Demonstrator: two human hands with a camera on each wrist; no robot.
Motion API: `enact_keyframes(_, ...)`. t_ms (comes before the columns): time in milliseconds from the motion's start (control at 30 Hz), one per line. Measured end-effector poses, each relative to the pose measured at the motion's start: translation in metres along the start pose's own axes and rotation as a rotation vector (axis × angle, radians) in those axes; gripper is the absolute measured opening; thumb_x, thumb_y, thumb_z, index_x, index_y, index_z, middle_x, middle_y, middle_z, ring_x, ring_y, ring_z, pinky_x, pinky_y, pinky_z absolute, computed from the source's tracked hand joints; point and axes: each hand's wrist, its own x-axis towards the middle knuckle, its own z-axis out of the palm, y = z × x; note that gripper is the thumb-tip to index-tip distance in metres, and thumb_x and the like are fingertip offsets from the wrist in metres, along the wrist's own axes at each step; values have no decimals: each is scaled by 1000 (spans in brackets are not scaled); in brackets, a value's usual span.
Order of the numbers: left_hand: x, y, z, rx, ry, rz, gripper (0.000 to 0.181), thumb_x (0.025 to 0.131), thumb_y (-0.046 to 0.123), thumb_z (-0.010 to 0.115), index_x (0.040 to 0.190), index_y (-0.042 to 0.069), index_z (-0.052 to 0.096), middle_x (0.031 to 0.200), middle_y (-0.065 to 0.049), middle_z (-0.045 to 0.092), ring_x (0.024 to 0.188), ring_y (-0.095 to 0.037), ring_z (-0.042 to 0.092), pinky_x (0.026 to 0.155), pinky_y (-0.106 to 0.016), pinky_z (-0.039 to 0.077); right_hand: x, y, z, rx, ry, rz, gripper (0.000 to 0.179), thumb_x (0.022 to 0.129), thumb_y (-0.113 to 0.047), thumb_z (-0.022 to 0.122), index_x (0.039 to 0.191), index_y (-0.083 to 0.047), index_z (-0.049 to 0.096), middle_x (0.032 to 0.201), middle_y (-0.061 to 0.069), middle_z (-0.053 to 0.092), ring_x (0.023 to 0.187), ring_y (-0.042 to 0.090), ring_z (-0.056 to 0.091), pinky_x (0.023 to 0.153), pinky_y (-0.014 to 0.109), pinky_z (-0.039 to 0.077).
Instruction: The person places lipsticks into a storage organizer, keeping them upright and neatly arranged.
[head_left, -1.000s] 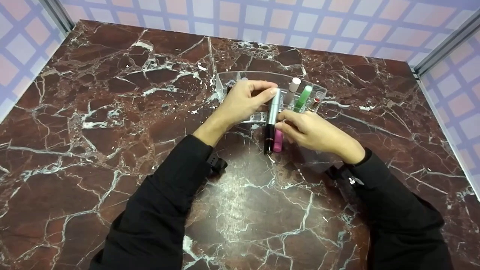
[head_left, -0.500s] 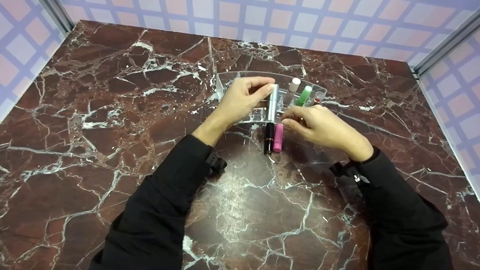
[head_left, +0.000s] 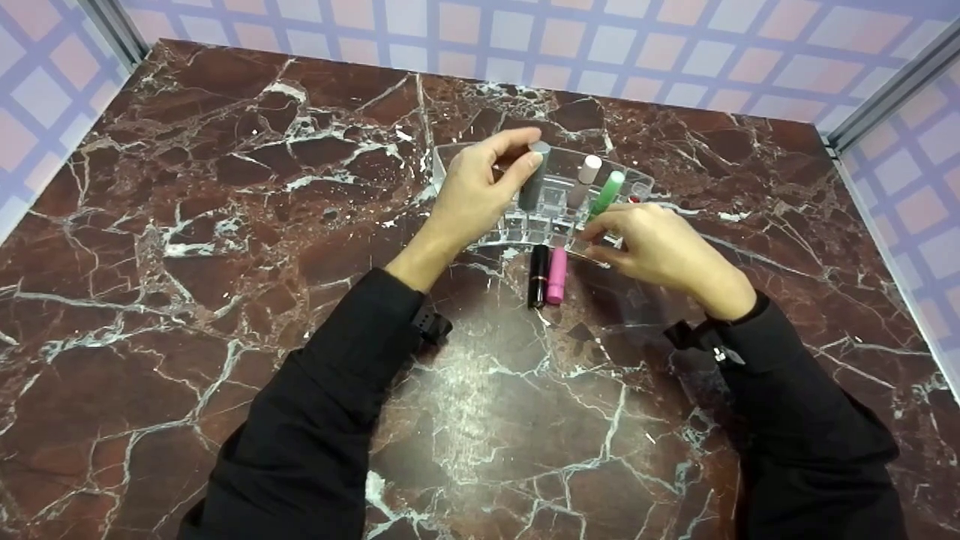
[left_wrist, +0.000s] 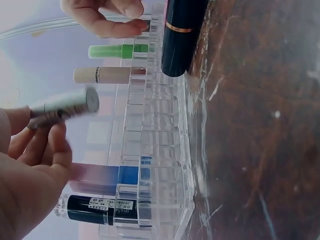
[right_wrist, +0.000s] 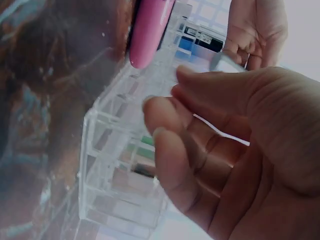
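Observation:
My left hand [head_left: 476, 184] pinches a silver lipstick tube [head_left: 534, 176] between thumb and fingers, near its upper end. The tube hangs nearly upright over a clear compartmented cosmetics organizer [head_left: 555, 196]; in the left wrist view its lower end [left_wrist: 92, 100] is apart from the compartments. My right hand [head_left: 667, 244] hovers at the organizer's front right with fingers loosely bent and nothing in them. A beige tube [head_left: 590, 171] and a green tube [head_left: 607, 191] stand in the organizer. Just in front, a black tube [head_left: 538, 276] and a pink tube [head_left: 556, 275] lie side by side on the table.
In the left wrist view, a pink-and-blue tube [left_wrist: 100, 177] and a dark tube with a clear cap [left_wrist: 90, 209] stand at the organizer's other end. Patterned panels [head_left: 525, 37] border the marbled table [head_left: 262, 225].
My left hand has lifted the silver tube up and back from the front of the organizer to above it. My right hand has let go of the tube and moved right.

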Motion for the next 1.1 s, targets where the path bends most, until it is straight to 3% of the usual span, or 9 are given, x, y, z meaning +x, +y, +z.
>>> enact_keyframes(133, 1, -1, -1, 162, 27, 66, 44, 103, 18, 61, 143, 2, 52, 133, -9, 64, 112, -11, 60, 100, -21, 45, -2, 2, -4, -22, -22, 56, 18, 88, -15, 79, 104, -7, 76, 98, 8, 76, 74, 22, 69, 75, 47, 57)
enact_keyframes(267, 1, -2, -4, 349, 54, 114, 39, 103, 21, 61, 138, 6, 58, 132, -4, 65, 117, -8, 55, 103, -19, 37, -2, 3, -4, -32, -39, 79, 18, 88, -17, 80, 103, -7, 77, 97, 8, 76, 73, 22, 70, 74, 46, 57)
enact_keyframes(467, 0, -3, -7, 492, 82, 175, 37, 101, 27, 63, 133, 9, 64, 122, -3, 69, 115, -14, 52, 104, -28, 30, -3, 2, -4, -36, -60, 119, 14, 87, -15, 80, 99, -9, 78, 94, 7, 77, 70, 21, 69, 73, 45, 58)
enact_keyframes(567, 0, -5, -8, 529, 102, 182, 37, 100, 28, 64, 132, 10, 65, 118, -3, 70, 115, -16, 50, 104, -34, 23, -3, 2, -5, -32, -69, 143, 10, 88, -15, 80, 97, -12, 79, 92, 5, 77, 66, 18, 67, 68, 43, 57)
enact_keyframes(700, 1, -8, -10, 511, 109, 152, 37, 99, 27, 66, 131, 10, 66, 118, -2, 70, 116, -15, 48, 107, -35, 18, -4, 2, -5, -44, -69, 140, 7, 88, -15, 80, 94, -13, 80, 90, 4, 77, 63, 16, 66, 65, 42, 56)
enact_keyframes(1100, 2, -12, -10, 533, 73, 44, 36, 100, 28, 64, 133, 13, 64, 120, 1, 69, 118, -13, 46, 109, -37, 15, -5, 2, -5, -43, -89, 179, 8, 87, -11, 80, 94, -14, 80, 91, 4, 77, 65, 17, 67, 69, 44, 56)
